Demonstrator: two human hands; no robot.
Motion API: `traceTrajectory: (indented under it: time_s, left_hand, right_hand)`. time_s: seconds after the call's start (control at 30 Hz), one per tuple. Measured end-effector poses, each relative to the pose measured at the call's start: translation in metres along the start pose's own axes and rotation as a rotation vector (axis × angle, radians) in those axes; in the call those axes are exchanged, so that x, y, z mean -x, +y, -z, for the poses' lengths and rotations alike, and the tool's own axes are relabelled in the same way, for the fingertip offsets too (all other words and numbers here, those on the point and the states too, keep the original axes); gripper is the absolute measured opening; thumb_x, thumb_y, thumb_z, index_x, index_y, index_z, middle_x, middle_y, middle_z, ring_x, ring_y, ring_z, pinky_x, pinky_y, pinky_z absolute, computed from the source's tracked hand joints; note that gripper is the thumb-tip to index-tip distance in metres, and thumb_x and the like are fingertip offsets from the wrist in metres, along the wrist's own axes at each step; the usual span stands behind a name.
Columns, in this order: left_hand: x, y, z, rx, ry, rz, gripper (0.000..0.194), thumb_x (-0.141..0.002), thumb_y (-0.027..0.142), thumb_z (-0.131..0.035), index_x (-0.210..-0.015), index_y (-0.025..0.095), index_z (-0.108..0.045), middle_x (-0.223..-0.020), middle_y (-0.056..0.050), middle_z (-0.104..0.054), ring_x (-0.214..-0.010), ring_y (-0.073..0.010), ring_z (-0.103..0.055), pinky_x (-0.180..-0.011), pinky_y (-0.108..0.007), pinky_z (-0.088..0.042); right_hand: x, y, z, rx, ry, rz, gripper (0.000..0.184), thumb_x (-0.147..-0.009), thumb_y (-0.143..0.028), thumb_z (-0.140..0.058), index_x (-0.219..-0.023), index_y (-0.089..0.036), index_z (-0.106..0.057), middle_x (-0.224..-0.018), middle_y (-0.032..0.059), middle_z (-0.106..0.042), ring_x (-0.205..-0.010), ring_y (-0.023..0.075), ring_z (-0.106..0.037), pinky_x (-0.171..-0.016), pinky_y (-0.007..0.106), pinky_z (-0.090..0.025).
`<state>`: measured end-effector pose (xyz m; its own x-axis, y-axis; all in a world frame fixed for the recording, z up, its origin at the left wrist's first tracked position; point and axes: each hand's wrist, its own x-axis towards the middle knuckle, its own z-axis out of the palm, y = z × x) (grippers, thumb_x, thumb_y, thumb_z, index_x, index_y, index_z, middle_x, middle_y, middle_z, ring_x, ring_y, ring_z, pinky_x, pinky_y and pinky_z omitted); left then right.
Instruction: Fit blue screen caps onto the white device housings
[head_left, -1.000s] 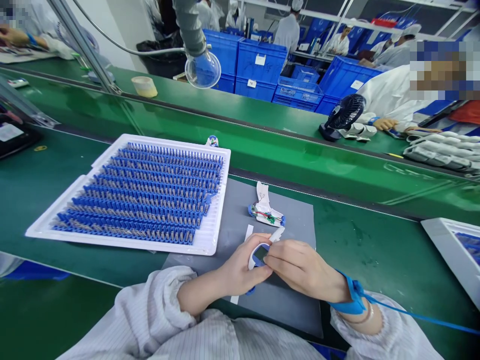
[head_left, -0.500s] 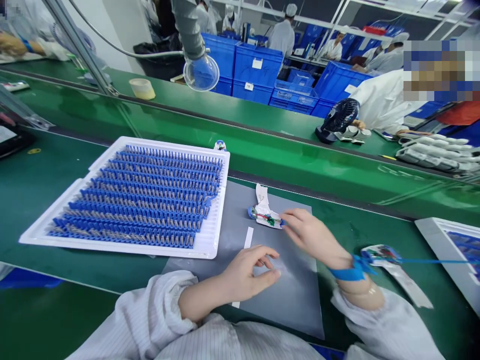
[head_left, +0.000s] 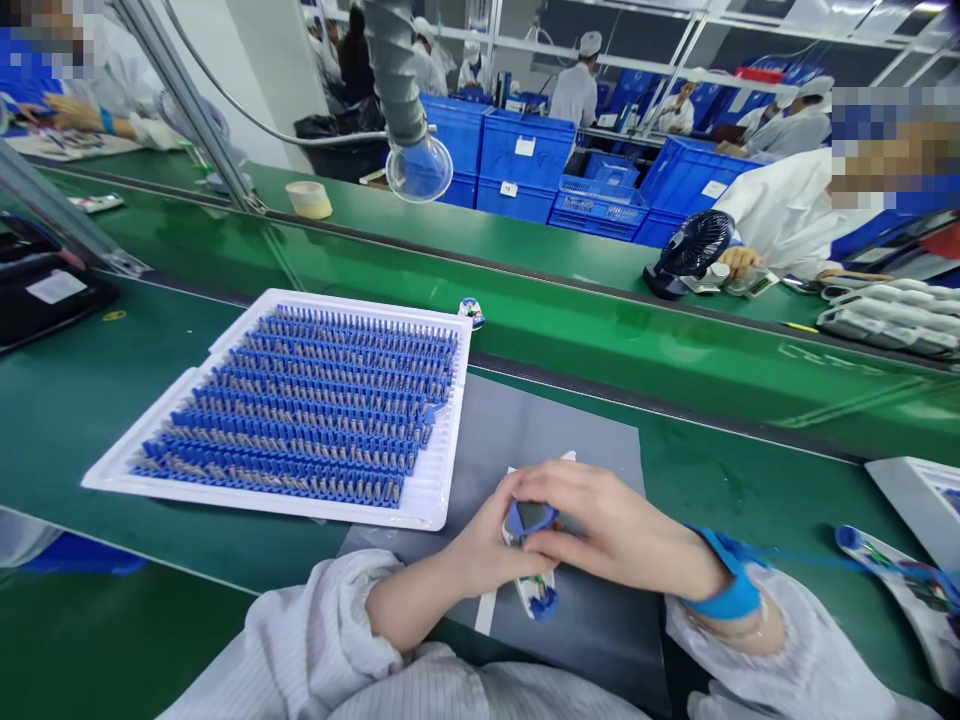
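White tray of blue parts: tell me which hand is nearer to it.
Left. The left hand sits just right of the white tray, apart from it; the right hand lies farther right, beyond the left, both clasping a white-and-blue handheld device.

Factory assembly line: green conveyor belts (head_left: 525, 290), stacked blue crates (head_left: 525, 165).

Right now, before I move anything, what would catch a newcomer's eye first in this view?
The large white tray at left of centre stands out, packed with neat rows of blue-and-grey parts. To its right, the left hand and right hand hold a small white-and-blue device over a grey mat. Beyond the green assembly-line bench, stacked blue crates fill the background.
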<state>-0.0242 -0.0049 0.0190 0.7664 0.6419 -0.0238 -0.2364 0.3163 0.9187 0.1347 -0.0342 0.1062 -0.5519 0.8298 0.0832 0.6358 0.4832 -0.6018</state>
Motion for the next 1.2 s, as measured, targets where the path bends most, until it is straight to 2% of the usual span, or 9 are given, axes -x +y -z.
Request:
traceTrajectory:
  time_s: [0.1,0.2,0.27,0.37,0.5,0.6,0.9,1.07,1.2]
  left_hand:
    - [0.001,0.002,0.003,0.132,-0.132,0.149,0.062,-0.053,0.008,-0.073,-0.11,0.021,-0.055,-0.104,-0.001,-0.059,-0.093,-0.0152,-0.055,-0.081,-0.025,-0.043]
    - [0.002,-0.005,0.006,0.456,-0.226,0.366,0.07,-0.044,0.011,-0.081,-0.108,0.02,-0.055,-0.084,0.002,-0.061,-0.071,-0.0094,-0.057,-0.061,-0.018,-0.043]
    - [0.003,-0.011,0.007,0.593,-0.332,0.4,0.075,-0.039,0.018,-0.085,-0.107,0.017,-0.055,-0.079,0.001,-0.063,-0.07,-0.0121,-0.06,-0.062,-0.02,-0.046]
    - [0.003,-0.019,0.007,0.689,-0.446,0.36,0.08,-0.042,0.035,-0.086,-0.111,0.013,-0.05,-0.071,-0.003,-0.065,-0.064,-0.0168,-0.063,-0.061,-0.027,-0.051]
    - [0.003,-0.019,0.008,0.712,-0.341,0.289,0.076,-0.052,0.041,-0.081,-0.114,0.015,-0.046,-0.07,-0.001,-0.065,-0.062,-0.0141,-0.063,-0.06,-0.023,-0.05]
    - [0.003,-0.016,0.008,0.716,-0.268,0.278,0.068,-0.054,0.04,-0.08,-0.109,0.015,-0.049,-0.071,-0.001,-0.065,-0.064,-0.0127,-0.063,-0.06,-0.019,-0.05]
    - [0.001,-0.011,0.006,0.683,-0.179,0.318,0.063,-0.052,0.043,-0.08,-0.101,0.015,-0.052,-0.066,0.001,-0.061,-0.056,-0.0101,-0.059,-0.054,-0.018,-0.046]
    - [0.0,-0.01,0.004,0.631,-0.198,0.33,0.062,-0.049,0.043,-0.081,-0.097,0.014,-0.053,-0.065,-0.001,-0.061,-0.056,-0.0115,-0.058,-0.053,-0.019,-0.043]
    - [0.0,-0.011,0.004,0.592,-0.219,0.358,0.065,-0.046,0.042,-0.082,-0.097,0.014,-0.053,-0.062,-0.003,-0.062,-0.055,-0.0116,-0.057,-0.051,-0.018,-0.042]
  right_hand:
    - [0.013,-0.013,0.005,0.109,-0.108,0.031,0.023,-0.095,-0.025,-0.048,-0.117,-0.017,-0.051,-0.108,0.0102,-0.053,-0.096,0.0228,-0.051,-0.082,0.036,-0.043]
    - [0.017,-0.017,0.005,0.174,-0.09,0.107,0.027,-0.098,-0.02,-0.034,-0.119,-0.015,-0.049,-0.109,0.0121,-0.052,-0.094,0.0218,-0.053,-0.075,0.034,-0.045]
    - [0.015,-0.016,0.001,0.159,-0.024,0.215,0.027,-0.099,-0.018,-0.031,-0.117,-0.013,-0.05,-0.108,0.012,-0.055,-0.097,0.0208,-0.053,-0.08,0.034,-0.045]
    - [0.012,-0.011,-0.009,0.224,0.111,0.347,0.024,-0.101,-0.017,-0.032,-0.112,-0.012,-0.053,-0.104,0.0107,-0.06,-0.112,0.0219,-0.047,-0.09,0.037,-0.039]
    - [0.019,-0.001,-0.021,0.435,0.302,0.345,0.021,-0.099,-0.017,-0.04,-0.111,-0.011,-0.056,-0.103,0.0105,-0.062,-0.107,0.0239,-0.049,-0.081,0.036,-0.042]
    - [0.026,0.007,-0.028,0.428,0.371,0.347,0.019,-0.097,-0.014,-0.044,-0.109,-0.009,-0.057,-0.1,0.0108,-0.063,-0.096,0.0215,-0.055,-0.076,0.033,-0.045]
    - [0.028,0.009,-0.029,0.313,0.4,0.341,0.013,-0.093,-0.012,-0.052,-0.103,-0.01,-0.059,-0.094,0.0097,-0.063,-0.087,0.0209,-0.057,-0.069,0.032,-0.047]
    - [0.021,0.009,-0.02,0.052,0.427,0.285,0.016,-0.089,-0.007,-0.052,-0.104,-0.014,-0.053,-0.091,0.0077,-0.06,-0.082,0.0185,-0.055,-0.073,0.034,-0.047]
    - [0.015,0.011,-0.015,-0.122,0.364,0.187,0.022,-0.087,-0.004,-0.052,-0.103,-0.019,-0.048,-0.086,0.0036,-0.058,-0.079,0.0176,-0.053,-0.07,0.032,-0.045]
